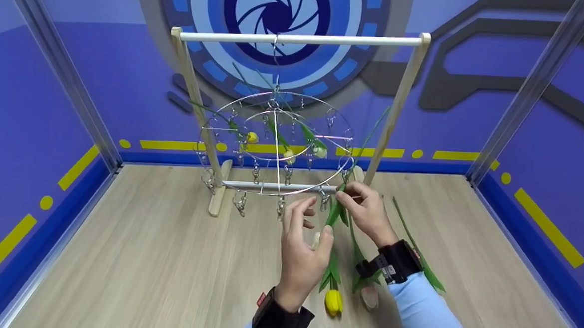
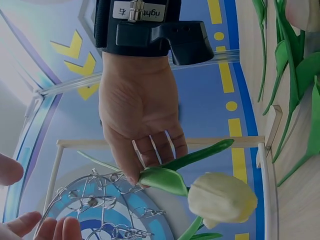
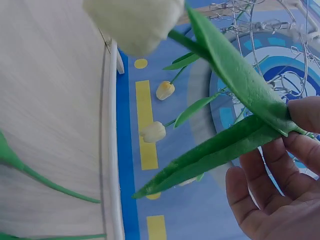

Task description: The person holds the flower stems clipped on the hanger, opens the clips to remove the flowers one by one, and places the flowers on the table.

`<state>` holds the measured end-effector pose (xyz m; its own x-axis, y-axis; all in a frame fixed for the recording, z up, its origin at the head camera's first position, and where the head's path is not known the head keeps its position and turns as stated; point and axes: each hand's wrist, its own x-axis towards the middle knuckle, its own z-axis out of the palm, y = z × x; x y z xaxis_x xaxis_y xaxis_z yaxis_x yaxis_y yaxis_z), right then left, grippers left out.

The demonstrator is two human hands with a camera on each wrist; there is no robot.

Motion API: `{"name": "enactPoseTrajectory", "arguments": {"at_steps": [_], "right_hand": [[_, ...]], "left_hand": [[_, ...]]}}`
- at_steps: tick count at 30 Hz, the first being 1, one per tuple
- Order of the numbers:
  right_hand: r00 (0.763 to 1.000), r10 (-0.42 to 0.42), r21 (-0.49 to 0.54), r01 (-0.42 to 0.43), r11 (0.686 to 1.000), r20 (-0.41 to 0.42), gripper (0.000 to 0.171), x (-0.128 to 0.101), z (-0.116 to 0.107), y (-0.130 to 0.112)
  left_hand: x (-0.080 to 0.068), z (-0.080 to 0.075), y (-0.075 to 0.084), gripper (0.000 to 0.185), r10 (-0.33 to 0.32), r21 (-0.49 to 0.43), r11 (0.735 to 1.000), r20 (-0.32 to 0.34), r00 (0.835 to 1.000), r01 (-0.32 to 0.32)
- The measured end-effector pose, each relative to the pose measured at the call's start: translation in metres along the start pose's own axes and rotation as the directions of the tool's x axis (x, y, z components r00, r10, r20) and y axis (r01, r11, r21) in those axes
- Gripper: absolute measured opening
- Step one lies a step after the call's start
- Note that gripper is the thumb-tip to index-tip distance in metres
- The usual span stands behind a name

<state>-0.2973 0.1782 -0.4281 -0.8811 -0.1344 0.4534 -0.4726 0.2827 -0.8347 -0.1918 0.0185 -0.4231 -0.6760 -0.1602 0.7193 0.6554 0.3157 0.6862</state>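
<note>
Head view, right hand [image 1: 367, 210] pinching green stem of white artificial tulip [image 1: 333, 217] at round wire clip hanger [image 1: 275, 148] rim, 5 o'clock, left hand [image 1: 303, 249] relaxed, fingertips touching bloom, yellow tulip [image 1: 334, 301] on wooden table [image 1: 142, 256]

I'm looking at a round clip hanger [image 1: 275, 148] of thin, shiny metal wire, its clips glinting silver. It's hanging from a pale, matt wooden rack [image 1: 298, 38] with a smooth white rail. My right hand [image 1: 367, 210] is pinching a tulip stem [image 1: 336, 211] whose leaves are looking smooth, waxy and slightly glossy; its cream bloom [image 2: 221, 197] seems soft and matt. Under it all is lying a light wood-grain tabletop [image 1: 142, 256], satin-finished.
</note>
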Motion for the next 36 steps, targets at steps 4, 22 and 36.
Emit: {"name": "enactPoseTrajectory", "arguments": {"at_steps": [4, 22, 36], "right_hand": [[0.999, -0.048, -0.048, 0.047, 0.998, -0.005, 0.005, -0.005, -0.001, 0.001], [0.977, -0.201, -0.154, 0.189, 0.97, -0.068, 0.005, -0.027, 0.001, -0.01], [0.978, -0.183, -0.092, 0.173, 0.981, -0.105, 0.001, -0.045, -0.004, -0.014]], "left_hand": [[0.0, 0.002, 0.0, 0.048, -0.01, -0.004, 1.0, 0.066, 0.998, 0.01], [0.007, 0.01, -0.012, 0.053, -0.14, -0.01, 0.989, 0.268, 0.953, 0.148], [0.023, 0.02, -0.028, 0.051, -0.183, -0.089, 0.969, 0.369, 0.911, 0.23]]}}
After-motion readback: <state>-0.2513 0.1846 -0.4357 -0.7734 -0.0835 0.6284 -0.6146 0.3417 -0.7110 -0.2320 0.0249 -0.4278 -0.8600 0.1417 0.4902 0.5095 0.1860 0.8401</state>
